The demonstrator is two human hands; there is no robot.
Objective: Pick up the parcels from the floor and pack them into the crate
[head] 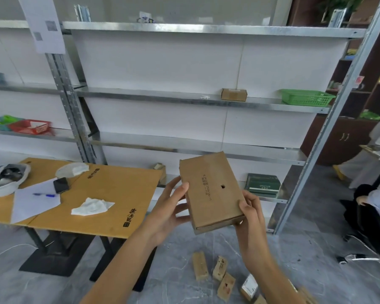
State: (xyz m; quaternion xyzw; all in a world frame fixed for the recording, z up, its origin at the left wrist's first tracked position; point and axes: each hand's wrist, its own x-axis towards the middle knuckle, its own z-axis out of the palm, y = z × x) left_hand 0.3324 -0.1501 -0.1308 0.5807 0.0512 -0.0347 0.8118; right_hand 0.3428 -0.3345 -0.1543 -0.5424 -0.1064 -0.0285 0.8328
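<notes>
Parcel, a flat brown cardboard box, is held up and tilted between both hands, well above the floor; left hand cups its left edge, thumb on the top face; right hand grips the near right corner, fingers curled round it; smaller parcels lie scattered on the floor below; no crate shows for certain; the step looks like carrying, so grip with both hands, level the box, find the crate first, then lay it flat against a side to spare room.

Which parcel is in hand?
The flat cardboard box with a hole, held between left hand and right hand; smaller parcels lie on the floor.
</notes>
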